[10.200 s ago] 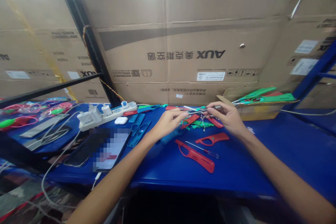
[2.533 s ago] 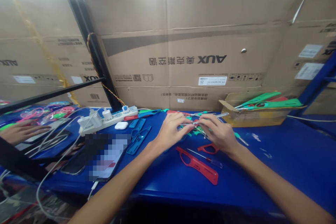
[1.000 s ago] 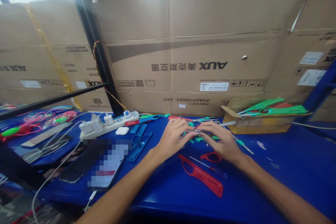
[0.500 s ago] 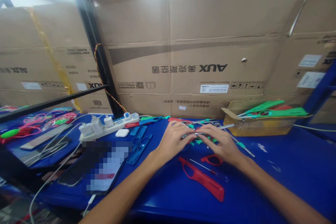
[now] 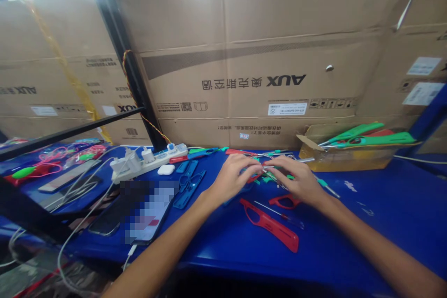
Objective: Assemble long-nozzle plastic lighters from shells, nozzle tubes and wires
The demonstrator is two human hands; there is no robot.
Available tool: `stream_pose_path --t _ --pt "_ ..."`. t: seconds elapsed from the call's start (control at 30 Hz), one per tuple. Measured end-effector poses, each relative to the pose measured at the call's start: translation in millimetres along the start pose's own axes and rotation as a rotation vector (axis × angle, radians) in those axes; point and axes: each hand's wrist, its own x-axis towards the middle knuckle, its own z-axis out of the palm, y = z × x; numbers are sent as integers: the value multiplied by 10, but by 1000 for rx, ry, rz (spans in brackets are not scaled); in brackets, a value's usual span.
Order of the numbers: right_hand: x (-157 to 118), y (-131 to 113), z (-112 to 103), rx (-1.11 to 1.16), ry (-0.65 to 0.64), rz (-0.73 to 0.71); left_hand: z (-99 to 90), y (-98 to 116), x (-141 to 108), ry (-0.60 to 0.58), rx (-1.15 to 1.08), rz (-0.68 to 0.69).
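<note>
Both hands meet over a pile of small green and red parts (image 5: 267, 178) at the middle of the blue table. My left hand (image 5: 233, 174) has its fingers bent and pinched near the fingertips of my right hand (image 5: 295, 178). A thin metal tube (image 5: 306, 160) sticks out behind my right hand, which is closed on it. What the left fingertips pinch is too small to name. Below the hands lie a red lighter-shaped shell (image 5: 274, 230), a smaller red piece (image 5: 284, 201) and a screwdriver (image 5: 275, 213) with a clear handle.
Blue shells (image 5: 190, 186), a white earphone case (image 5: 165, 170) and a phone (image 5: 153, 214) lie left of the hands. Behind them is a power strip (image 5: 160, 160). An open carton (image 5: 349, 162) of green and red lighters stands at the back right, before a cardboard wall (image 5: 244, 56).
The camera view has shifted slightly. Both hands stay together over the pile, and the metal tube now shows less beyond my right hand.
</note>
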Motion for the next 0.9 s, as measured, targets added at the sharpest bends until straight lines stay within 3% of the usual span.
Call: stream_pose_path --t 0.13,0.3,0.47,0.6,0.73,0.9 --pt "10 15 -59 0 -67 8 -36 25 30 -112 -276 -214" --pt "16 12 -125 29 -242 -3 -29 -13 28 -280 -567 -434" --pt "-4 -70 -139 175 -303 185 -31 -14 3 -428 -527 -485" --pt "10 -170 -144 222 -337 193 -42 -8 -23 -489 -500 -433" --pt "7 -184 -128 117 -224 110 -37 4 -16 -474 -573 -449" --pt "-19 -147 -123 97 195 4 -28 49 36 -284 -748 -501"
